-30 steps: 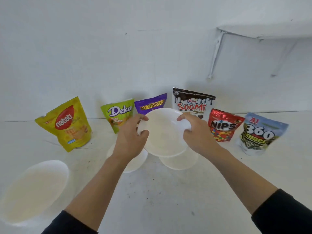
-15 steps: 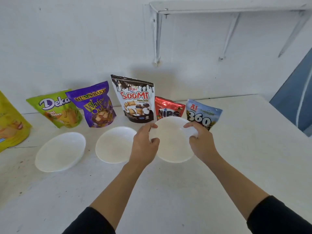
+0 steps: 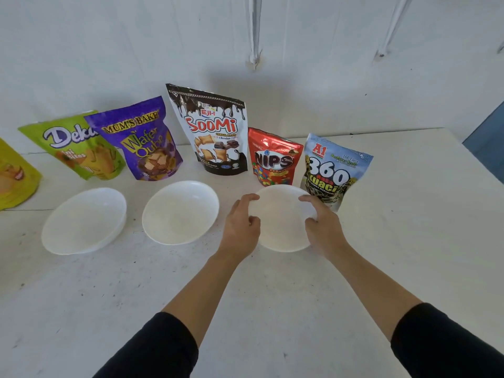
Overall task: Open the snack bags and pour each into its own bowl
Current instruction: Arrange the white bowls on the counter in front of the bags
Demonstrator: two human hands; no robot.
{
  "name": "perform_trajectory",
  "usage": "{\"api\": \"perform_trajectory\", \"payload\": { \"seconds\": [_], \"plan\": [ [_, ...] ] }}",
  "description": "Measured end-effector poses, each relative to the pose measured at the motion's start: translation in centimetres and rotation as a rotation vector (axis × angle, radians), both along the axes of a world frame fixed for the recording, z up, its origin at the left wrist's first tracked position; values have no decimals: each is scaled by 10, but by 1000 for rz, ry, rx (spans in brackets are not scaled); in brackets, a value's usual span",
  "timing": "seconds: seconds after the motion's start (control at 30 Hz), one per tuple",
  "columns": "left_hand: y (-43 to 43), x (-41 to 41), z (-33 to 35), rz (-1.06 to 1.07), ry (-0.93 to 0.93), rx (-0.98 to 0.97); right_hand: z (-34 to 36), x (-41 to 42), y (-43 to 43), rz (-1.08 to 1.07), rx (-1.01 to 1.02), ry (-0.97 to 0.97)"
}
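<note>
1. Head view: left grip [image 3: 241,227] and right grip [image 3: 323,227] curl round opposite rims of a glossy white round bowl [image 3: 282,222]. It sits low over the scuffed white bench [image 3: 272,309], just in front of the red foil Nips pouch [image 3: 272,156] and the pale-blue 360 seed pouch [image 3: 332,165]. I can't tell if it has touched down.
2. Step, my read: laying out bowls; every pouch looks sealed, nothing poured.
3. Two more white bowls, left bowl [image 3: 84,221] and middle bowl [image 3: 180,212], stand before the green Deka pouch [image 3: 73,148], purple Wafer Qube pouch [image 3: 141,140] and black-and-white Soomi pouch [image 3: 215,132]. A yellow pouch [image 3: 13,175] is cut off at the left edge.
4. Next, I judge: set this bowl flat, let go, fetch more bowls, since I count six pouches and three bowls.
5. Room: white wall, metal shelf brackets [image 3: 254,31] above.
</note>
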State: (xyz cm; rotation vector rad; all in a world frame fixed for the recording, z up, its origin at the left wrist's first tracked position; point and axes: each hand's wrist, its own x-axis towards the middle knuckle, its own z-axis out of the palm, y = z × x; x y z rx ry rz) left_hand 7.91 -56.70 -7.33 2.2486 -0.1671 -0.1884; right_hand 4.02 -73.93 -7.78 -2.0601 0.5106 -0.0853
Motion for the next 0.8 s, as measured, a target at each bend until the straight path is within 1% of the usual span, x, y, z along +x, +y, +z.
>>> {"api": "perform_trajectory", "payload": {
  "seconds": [0.17,0.5,0.8],
  "plan": [
    [2,7,2,9,10,15,0,6,3,42,-13,10],
    [34,8,1,148,-4,44,2,23,29,220,-54,60],
    [31,9,5,54,20,49,5,16,21,188,-111,5]
  ]
}}
